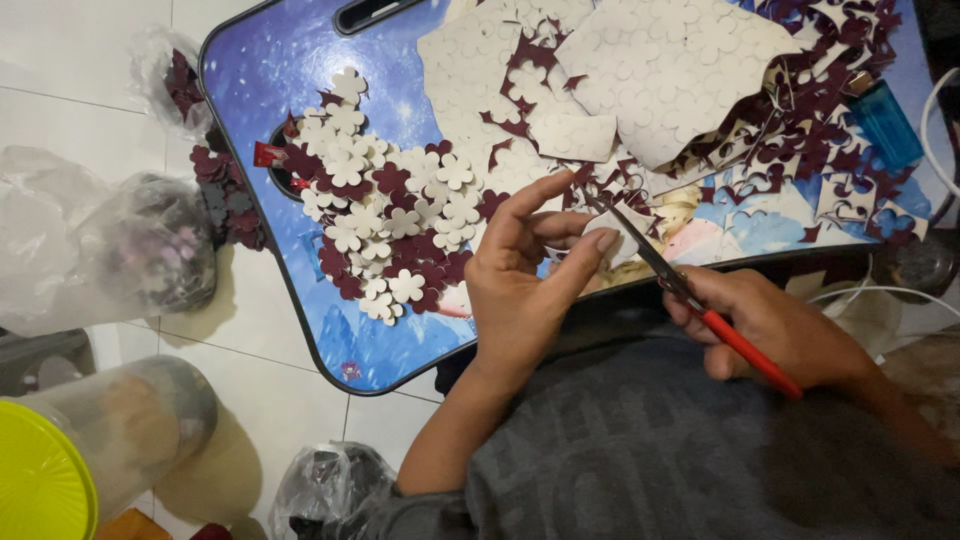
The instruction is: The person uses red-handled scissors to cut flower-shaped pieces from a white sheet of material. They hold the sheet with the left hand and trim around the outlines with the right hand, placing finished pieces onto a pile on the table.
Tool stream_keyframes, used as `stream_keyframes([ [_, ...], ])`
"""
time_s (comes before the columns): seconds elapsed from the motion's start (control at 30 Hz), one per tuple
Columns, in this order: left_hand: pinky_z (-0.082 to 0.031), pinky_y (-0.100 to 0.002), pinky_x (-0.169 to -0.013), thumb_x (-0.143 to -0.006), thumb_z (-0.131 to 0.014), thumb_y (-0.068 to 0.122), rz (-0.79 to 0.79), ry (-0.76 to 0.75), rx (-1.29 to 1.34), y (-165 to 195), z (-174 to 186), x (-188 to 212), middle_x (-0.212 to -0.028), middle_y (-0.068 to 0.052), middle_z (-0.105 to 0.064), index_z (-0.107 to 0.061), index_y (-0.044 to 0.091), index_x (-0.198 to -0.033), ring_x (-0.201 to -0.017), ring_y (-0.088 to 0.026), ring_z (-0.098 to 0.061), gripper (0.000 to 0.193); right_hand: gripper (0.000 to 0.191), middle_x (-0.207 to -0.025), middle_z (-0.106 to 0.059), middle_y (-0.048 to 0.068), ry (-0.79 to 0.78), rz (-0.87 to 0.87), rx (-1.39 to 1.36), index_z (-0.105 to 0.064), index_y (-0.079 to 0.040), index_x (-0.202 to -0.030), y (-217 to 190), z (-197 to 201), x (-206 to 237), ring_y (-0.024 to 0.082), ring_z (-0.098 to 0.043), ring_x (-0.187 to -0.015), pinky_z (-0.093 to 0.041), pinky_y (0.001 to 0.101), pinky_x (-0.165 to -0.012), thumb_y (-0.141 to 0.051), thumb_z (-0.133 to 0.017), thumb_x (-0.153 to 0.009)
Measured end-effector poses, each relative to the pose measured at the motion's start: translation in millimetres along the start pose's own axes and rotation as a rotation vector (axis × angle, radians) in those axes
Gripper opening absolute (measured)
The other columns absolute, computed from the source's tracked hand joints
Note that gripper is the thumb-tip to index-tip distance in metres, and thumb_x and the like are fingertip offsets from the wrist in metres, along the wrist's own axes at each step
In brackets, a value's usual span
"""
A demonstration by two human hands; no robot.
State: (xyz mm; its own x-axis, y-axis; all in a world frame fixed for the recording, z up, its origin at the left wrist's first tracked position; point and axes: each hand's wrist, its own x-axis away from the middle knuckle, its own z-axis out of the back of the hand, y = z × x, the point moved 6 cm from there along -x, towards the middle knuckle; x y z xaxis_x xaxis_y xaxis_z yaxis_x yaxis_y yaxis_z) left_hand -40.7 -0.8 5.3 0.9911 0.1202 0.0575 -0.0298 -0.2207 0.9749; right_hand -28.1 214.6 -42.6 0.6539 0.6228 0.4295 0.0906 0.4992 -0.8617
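Left hand (525, 285) pinching small paper piece (618, 236) over lap, steadying for cut. Right hand (775, 330) closed around red-handled scissors (690, 298), blades at the piece. Cut flowers (390, 225) piled on blue surface (250, 80), clear of scrap sheets (660, 70).

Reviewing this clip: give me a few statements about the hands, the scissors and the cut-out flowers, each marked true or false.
1. The right hand holds red-handled scissors. True.
2. The left hand rests flat on the floor. False: it is raised over the lap tray, pinching a small paper piece.
3. The pile of cut-out flowers lies on the tray. True.
4. The flowers are all green. False: they are white and dark maroon.
5. The lidded jar sits on the tray. False: it stands on the floor.
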Motion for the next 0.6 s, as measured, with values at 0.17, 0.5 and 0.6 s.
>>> stream_keyframes([
  [0.17, -0.06, -0.027, -0.092, -0.092, -0.078, -0.002, -0.038, 0.017, -0.036, 2.4, 3.2, -0.5, -0.105, -0.013, -0.076, -0.058, -0.004, -0.14, -0.101, -0.014, -0.072, 0.052, 0.096, -0.059, -0.052, -0.002, -0.01, 0.0, 0.027, -0.058, -0.011, -0.084, 6.2, 1.3, -0.9, 0.012, -0.05, -0.052, -0.044, 0.0303, -0.045, -0.101, -0.044, -0.054],
  [0.5, -0.061, -0.026, -0.086, -0.093, -0.077, -0.001, 0.003, 0.016, 0.036, -5.6, 4.0, 1.7, -0.103, -0.01, -0.074, -0.06, -0.002, -0.135, -0.096, -0.012, -0.071, 0.045, 0.091, -0.059, -0.051, -0.003, -0.034, 0.023, 0.004, -0.059, -0.011, -0.088, 5.9, -1.5, -2.0, 0.011, -0.051, -0.051, -0.044, 0.0292, -0.045, -0.097, -0.05, -0.059],
  [0.6, -0.061, -0.026, -0.081, -0.093, -0.077, -0.001, 0.048, -0.007, 0.095, -13.6, 1.5, 3.1, -0.103, -0.009, -0.074, -0.061, -0.001, -0.13, -0.094, -0.012, -0.071, 0.041, 0.1, -0.062, -0.046, 0.0, -0.08, -0.115, -0.1, -0.056, -0.009, -0.104, 8.4, -5.6, -4.5, 0.014, -0.048, -0.049, -0.042, 0.0323, -0.045, -0.096, -0.058, -0.054],
])
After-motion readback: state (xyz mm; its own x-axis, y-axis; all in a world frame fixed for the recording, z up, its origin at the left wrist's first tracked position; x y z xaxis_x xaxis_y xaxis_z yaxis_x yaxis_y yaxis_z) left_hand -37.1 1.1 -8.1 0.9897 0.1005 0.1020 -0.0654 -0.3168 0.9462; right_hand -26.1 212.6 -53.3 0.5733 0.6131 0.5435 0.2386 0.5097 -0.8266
